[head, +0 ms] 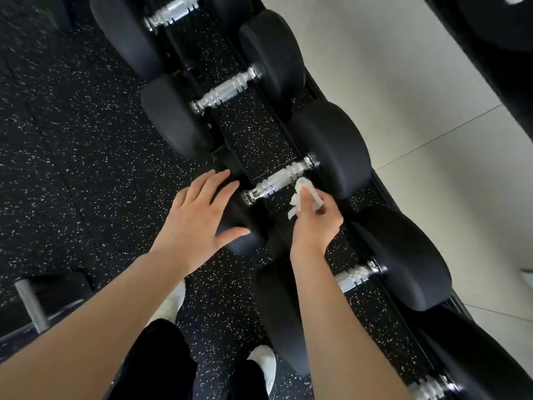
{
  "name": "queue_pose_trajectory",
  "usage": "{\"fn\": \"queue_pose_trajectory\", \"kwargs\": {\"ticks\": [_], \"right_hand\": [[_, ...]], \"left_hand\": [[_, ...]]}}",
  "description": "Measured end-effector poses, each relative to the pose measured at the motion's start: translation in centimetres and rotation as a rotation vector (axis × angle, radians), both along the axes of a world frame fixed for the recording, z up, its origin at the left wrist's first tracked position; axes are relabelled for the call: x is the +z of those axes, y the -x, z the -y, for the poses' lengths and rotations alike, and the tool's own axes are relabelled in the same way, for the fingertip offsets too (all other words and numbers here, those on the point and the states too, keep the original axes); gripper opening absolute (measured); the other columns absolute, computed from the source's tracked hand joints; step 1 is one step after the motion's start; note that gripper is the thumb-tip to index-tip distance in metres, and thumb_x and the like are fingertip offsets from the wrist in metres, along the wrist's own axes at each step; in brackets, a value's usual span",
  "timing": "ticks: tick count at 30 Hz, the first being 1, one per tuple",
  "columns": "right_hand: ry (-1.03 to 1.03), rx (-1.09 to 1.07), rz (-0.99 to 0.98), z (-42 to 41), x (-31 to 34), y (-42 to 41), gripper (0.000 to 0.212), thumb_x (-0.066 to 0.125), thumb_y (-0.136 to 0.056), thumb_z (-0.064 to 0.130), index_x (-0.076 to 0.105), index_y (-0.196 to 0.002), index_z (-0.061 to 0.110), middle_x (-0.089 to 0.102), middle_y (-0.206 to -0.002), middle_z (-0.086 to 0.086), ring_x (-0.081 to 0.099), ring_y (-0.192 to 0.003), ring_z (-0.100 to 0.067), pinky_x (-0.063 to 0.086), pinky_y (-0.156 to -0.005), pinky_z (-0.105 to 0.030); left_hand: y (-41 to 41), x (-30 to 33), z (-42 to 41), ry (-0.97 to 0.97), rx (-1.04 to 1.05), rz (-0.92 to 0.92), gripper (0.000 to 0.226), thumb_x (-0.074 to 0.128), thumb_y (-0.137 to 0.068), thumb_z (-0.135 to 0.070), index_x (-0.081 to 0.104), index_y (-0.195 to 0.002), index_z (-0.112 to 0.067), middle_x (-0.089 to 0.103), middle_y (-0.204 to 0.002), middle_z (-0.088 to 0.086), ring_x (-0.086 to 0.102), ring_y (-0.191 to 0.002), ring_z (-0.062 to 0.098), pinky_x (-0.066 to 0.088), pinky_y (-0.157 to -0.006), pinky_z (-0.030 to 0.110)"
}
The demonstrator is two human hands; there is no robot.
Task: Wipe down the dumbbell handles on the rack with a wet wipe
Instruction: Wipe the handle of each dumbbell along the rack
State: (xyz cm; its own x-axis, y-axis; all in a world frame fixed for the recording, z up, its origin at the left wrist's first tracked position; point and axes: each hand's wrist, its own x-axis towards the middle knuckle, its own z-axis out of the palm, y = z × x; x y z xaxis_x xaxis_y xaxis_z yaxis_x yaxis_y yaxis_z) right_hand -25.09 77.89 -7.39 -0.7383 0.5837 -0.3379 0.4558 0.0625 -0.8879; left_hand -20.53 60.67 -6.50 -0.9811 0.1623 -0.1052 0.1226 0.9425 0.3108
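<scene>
Over the dumbbell rack (253, 134), a crumpled wet wipe (298, 197) is pinched by the right hand (314, 223) just beside a chrome dumbbell handle (281, 180), while the left hand (199, 217) is spread open on the near weight head (245, 226).

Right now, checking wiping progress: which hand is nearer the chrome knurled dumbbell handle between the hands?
Right hand, wipe beside the handle; left hand on its near head.

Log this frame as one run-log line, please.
left hand: open, resting on dumbbell head | right hand: pinching wet wipe | wipe beside chrome handle, contact unclear | rack
</scene>
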Motion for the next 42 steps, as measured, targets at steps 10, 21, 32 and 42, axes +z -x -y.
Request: {"fn": "queue_pose_trajectory", "kwargs": {"ticks": [10,21,32,42], "right_hand": [[0.06,-0.56,0.006,3.7,-0.9,6.6,0.009,0.072,-0.081,0.014,0.065,-0.085,0.019,0.067,-0.087,-0.001,0.061,-0.072,-0.006,0.044,-0.053,-0.006],[-0.26,-0.006,0.222,5.7,-0.4,3.3,0.016,0.074,-0.078,0.012,0.068,-0.093,0.009,0.061,-0.1,-0.001,0.055,-0.085,-0.012,0.037,-0.066,-0.006],[-0.248,0.331,0.403,4.7,-1.7,0.5,0.008,0.073,-0.078,0.02,0.067,-0.078,0.014,0.061,-0.068,0.004,0.054,-0.066,-0.011,0.037,-0.053,-0.007],[0.401,-0.16,0.218,4.1,-2.3,0.2,0.012,0.067,-0.081,0.0,0.062,-0.077,0.01,0.067,-0.068,-0.004,0.062,-0.063,-0.016,0.052,-0.07,-0.034]], "left_hand": [[2.6,-1.3,2.5,-0.121,-0.112,0.137,0.101,0.033,-0.07,-0.083,0.024,-0.149,-0.021,0.02,-0.157,0.0,0.01,-0.146,0.02,0.018,-0.114,0.044],[2.6,-1.6,2.2,-0.179,-0.09,0.101,0.093,0.039,-0.07,-0.078,0.031,-0.144,-0.021,0.031,-0.152,0.004,0.02,-0.144,0.025,0.022,-0.112,0.044],[2.5,-1.9,2.0,-0.172,-0.077,0.089,0.092,0.041,-0.068,-0.077,0.034,-0.142,-0.023,0.031,-0.152,0.003,0.02,-0.144,0.025,0.023,-0.111,0.045],[2.5,-1.9,1.9,-0.179,-0.069,0.11,0.091,0.045,-0.068,-0.077,0.034,-0.142,-0.024,0.027,-0.153,0.001,0.017,-0.144,0.024,0.024,-0.111,0.048]]}}
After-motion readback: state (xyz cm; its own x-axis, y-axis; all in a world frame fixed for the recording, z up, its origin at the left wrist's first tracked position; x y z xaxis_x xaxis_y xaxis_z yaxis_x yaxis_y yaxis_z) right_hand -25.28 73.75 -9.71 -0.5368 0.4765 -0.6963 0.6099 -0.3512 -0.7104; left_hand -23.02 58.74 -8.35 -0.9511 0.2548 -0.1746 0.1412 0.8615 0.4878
